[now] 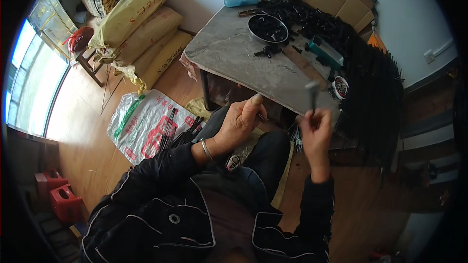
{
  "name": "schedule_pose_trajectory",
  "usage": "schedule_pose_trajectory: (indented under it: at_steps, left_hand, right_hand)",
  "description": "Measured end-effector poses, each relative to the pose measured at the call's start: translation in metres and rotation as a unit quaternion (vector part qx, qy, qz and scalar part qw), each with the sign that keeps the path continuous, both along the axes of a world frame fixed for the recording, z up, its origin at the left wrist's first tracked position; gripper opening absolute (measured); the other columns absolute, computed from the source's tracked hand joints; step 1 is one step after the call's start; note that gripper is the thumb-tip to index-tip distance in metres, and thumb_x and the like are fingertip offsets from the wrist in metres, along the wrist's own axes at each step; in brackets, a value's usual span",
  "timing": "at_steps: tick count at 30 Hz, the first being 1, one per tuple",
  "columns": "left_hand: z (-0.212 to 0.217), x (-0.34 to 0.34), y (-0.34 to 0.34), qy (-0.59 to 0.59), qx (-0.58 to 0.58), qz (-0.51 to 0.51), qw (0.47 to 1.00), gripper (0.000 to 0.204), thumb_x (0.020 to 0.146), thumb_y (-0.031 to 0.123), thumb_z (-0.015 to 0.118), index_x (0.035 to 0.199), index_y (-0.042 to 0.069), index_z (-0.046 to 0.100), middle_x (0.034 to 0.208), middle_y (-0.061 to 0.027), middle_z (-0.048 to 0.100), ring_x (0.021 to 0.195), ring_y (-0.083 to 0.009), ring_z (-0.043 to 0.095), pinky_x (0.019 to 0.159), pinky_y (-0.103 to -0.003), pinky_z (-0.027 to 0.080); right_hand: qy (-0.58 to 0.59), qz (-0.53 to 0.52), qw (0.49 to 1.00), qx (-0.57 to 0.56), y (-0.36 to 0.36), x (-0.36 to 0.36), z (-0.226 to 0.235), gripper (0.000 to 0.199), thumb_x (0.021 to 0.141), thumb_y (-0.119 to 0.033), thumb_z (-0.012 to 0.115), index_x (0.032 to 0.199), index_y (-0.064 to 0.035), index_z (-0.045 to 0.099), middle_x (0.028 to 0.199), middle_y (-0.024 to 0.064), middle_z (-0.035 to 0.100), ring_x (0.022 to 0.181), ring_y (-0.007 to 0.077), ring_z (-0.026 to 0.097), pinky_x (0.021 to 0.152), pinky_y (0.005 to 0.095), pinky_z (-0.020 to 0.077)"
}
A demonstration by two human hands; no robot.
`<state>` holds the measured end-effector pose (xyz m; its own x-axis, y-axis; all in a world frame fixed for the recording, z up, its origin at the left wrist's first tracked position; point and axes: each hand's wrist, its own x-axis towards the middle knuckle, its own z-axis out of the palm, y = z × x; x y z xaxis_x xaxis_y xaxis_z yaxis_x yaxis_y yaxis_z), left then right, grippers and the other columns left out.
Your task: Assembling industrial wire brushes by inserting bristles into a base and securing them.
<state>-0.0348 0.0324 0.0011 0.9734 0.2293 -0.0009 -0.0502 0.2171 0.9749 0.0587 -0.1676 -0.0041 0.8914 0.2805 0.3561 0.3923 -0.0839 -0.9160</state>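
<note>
My left hand point(239, 121) is closed with its thumb on top, above my lap in front of the table. A small dark end shows beside its fingers, but I cannot make out what it belongs to. To its right, my right hand point(318, 134) pinches a short dark stick with a pale tip point(313, 98), held upright and slightly blurred. This hand is just off the near edge of the grey-topped table point(229, 53), and the two hands are apart.
On the table stands a round metal bowl point(268, 29) of black parts, amid heaped black pieces and a large bundle of thin black rods point(370, 102). A wooden strip point(306, 67), a teal box point(325, 52) and a small white cup point(340, 87) lie nearby. Stacked yellow sacks point(146, 34) stand left.
</note>
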Motion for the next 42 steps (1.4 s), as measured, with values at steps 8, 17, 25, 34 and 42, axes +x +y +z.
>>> schedule_pose_trajectory:
  at_steps: [8,17,25,34,42]
  left_hand:
    - [0.002,0.001,-0.011,0.007,0.000,0.011,1.000,0.057,0.100,0.053,0.038,0.084,0.003,0.061,0.061,0.0038,0.045,0.054,-0.0040,0.040,0.049,-0.022,0.032]
    - [0.002,0.003,-0.012,-0.033,0.019,0.000,0.999,0.057,0.101,0.050,0.038,0.083,0.002,0.064,0.065,0.0020,0.051,0.060,-0.0051,0.043,0.054,-0.022,0.035]
    - [-0.014,0.006,-0.022,-0.052,0.085,0.010,0.995,0.058,0.102,0.045,0.037,0.077,0.001,0.065,0.066,0.0004,0.055,0.063,-0.0071,0.047,0.058,-0.023,0.037]
    - [-0.012,0.001,-0.009,-0.006,0.049,0.009,0.999,0.071,0.101,0.055,0.028,0.074,0.000,0.065,0.050,0.0027,0.041,0.049,-0.0052,0.036,0.047,-0.024,0.029]
    - [-0.012,-0.004,-0.010,-0.008,0.019,0.040,0.999,0.066,0.102,0.049,0.034,0.072,-0.001,0.064,0.050,0.0036,0.039,0.049,-0.0052,0.035,0.047,-0.025,0.028]
  right_hand:
    - [-0.379,-0.009,0.855,-0.354,-0.006,-0.037,0.050,0.049,0.058,0.001,0.080,0.092,-0.0125,0.047,0.093,0.0041,0.053,0.085,0.0254,0.054,0.076,0.0412,0.0394]
    - [-0.071,0.117,0.933,-0.333,-0.015,-0.050,0.032,0.030,0.079,-0.005,0.073,0.091,-0.0060,0.046,0.072,0.0089,0.060,0.059,0.0218,0.061,0.052,0.0327,0.0470]
    - [0.422,0.351,0.824,-0.139,-0.025,-0.071,0.019,0.027,0.092,-0.016,0.061,0.111,-0.0038,0.047,0.074,0.0050,0.058,0.057,0.0129,0.060,0.051,0.0252,0.0494]
    - [0.545,0.409,0.722,0.119,-0.023,-0.091,0.000,0.027,0.090,-0.018,0.064,0.106,0.0017,0.054,0.080,0.0077,0.062,0.054,0.0124,0.060,0.046,0.0244,0.0482]
    - [0.008,0.206,0.963,-0.176,-0.017,-0.066,0.014,0.027,0.087,-0.022,0.068,0.100,-0.0008,0.056,0.074,0.0041,0.060,0.052,0.0096,0.058,0.043,0.0251,0.0456]
